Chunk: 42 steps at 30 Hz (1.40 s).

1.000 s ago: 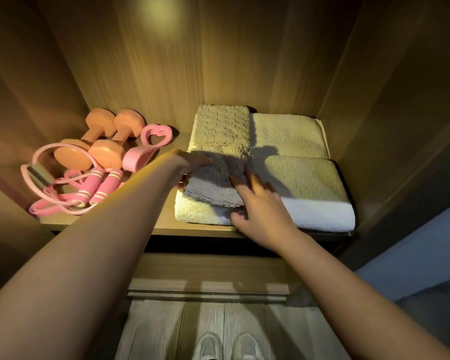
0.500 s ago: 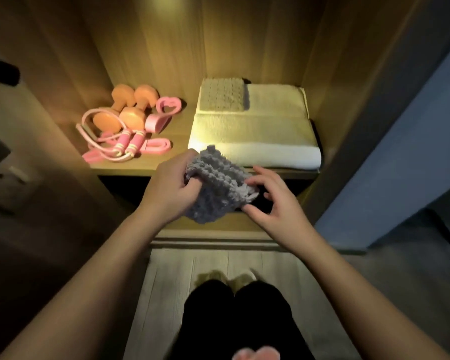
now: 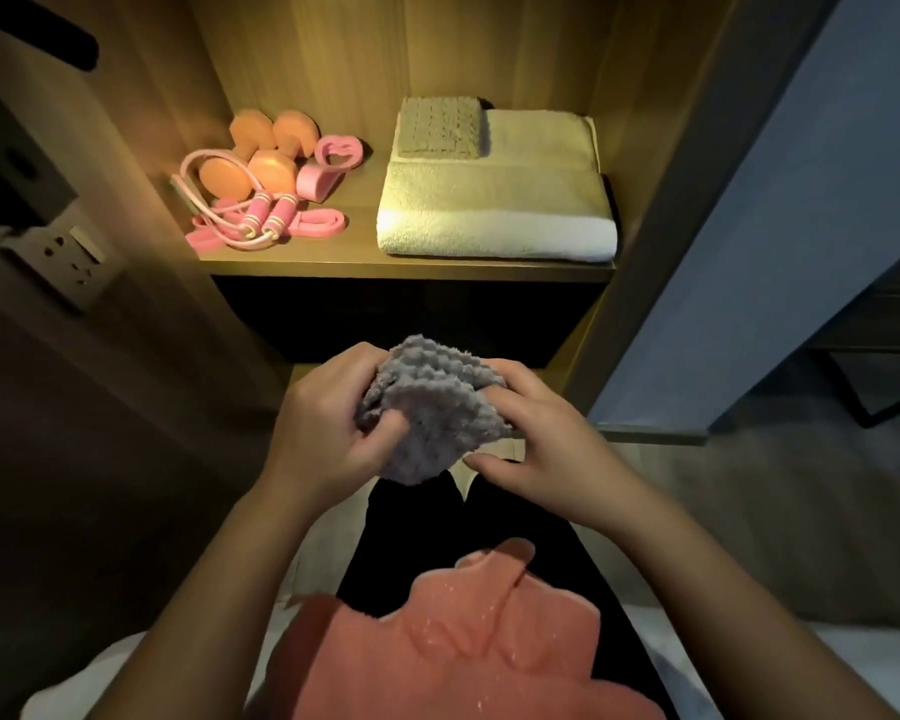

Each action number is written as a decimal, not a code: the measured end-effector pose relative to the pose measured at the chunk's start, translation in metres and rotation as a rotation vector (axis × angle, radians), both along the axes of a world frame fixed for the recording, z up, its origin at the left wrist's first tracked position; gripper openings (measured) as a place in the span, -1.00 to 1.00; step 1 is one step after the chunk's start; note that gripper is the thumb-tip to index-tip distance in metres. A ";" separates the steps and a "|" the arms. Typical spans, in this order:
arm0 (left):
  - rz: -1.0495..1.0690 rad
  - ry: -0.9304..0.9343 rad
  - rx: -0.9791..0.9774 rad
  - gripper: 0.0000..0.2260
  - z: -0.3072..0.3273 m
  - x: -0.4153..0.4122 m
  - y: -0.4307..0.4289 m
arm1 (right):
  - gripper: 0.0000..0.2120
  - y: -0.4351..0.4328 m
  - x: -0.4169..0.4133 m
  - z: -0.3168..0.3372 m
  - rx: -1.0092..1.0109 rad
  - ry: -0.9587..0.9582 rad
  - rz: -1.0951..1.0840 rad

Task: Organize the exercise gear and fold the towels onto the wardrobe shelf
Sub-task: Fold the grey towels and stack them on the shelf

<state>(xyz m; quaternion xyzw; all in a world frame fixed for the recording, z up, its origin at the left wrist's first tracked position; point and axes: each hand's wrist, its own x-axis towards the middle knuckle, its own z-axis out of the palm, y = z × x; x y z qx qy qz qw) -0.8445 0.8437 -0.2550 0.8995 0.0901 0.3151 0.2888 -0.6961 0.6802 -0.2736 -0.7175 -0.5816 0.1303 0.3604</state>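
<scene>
A small grey knobbly towel (image 3: 434,407) is bunched in front of me, well below the wardrobe shelf (image 3: 333,262). My left hand (image 3: 328,428) grips its left side with curled fingers. My right hand (image 3: 533,444) pinches its right edge. On the shelf lies a folded cream towel (image 3: 497,210) with a small beige washcloth (image 3: 440,128) on its back left corner. Left of them sit two orange dumbbells (image 3: 258,158), a pink skipping rope (image 3: 250,220), a pink band (image 3: 318,225) and a pink heart-shaped gripper (image 3: 333,161).
A salmon-pink towel (image 3: 468,631) lies across my lap at the bottom. A wall socket (image 3: 66,254) sits on the left wardrobe side. A blue-grey wall (image 3: 801,210) stands to the right. A dark recess (image 3: 406,319) opens under the shelf.
The grey towel has come off the cream towel on the shelf and been drawn down toward my lap in both hands. My view has pulled back and lower.
</scene>
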 end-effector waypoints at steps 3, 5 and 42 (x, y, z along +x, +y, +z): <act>0.049 -0.072 0.171 -0.78 -0.003 -0.007 0.004 | -0.77 -0.007 0.004 0.006 -0.129 -0.082 -0.044; 0.043 -0.098 0.275 -0.76 -0.007 -0.011 0.006 | -0.78 -0.009 0.008 0.009 -0.187 -0.049 -0.069; 0.076 -0.105 0.304 -0.87 -0.020 -0.010 0.004 | -0.82 -0.011 0.009 0.010 -0.210 0.586 0.131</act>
